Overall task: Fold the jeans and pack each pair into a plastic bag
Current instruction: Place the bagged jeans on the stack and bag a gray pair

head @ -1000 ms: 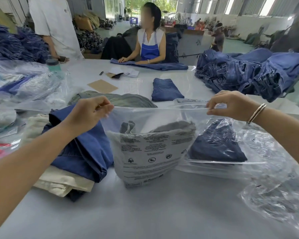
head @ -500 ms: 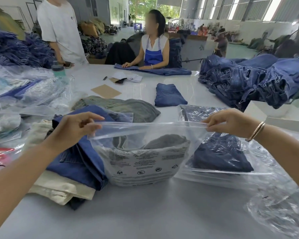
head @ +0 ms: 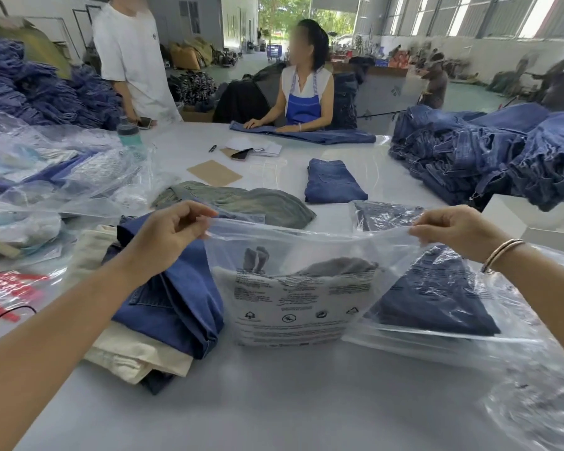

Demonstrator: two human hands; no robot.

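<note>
A clear plastic bag (head: pixel 293 307) with printed warning text stands upright on the table, with grey folded jeans (head: pixel 336 265) inside it. My left hand (head: pixel 166 236) pinches the bag's top left corner. My right hand (head: pixel 453 232) pinches its top right corner, and the opening is stretched taut between them. Left of the bag lies a stack of folded blue jeans (head: pixel 176 297) over cream ones (head: pixel 134 349). To the right sits a bagged pair of dark blue jeans (head: pixel 437 294).
Grey-green jeans (head: pixel 248 200) and a folded blue pair (head: pixel 332 185) lie mid-table. A big heap of jeans (head: pixel 502 154) fills the right side, and loose bags (head: pixel 46 170) the left. One person sits and another stands at the far edge. Loose plastic (head: pixel 541 402) lies at the near right.
The bag has come down a little and its bottom now rests on the table. Both hands keep their pinch on the top corners.
</note>
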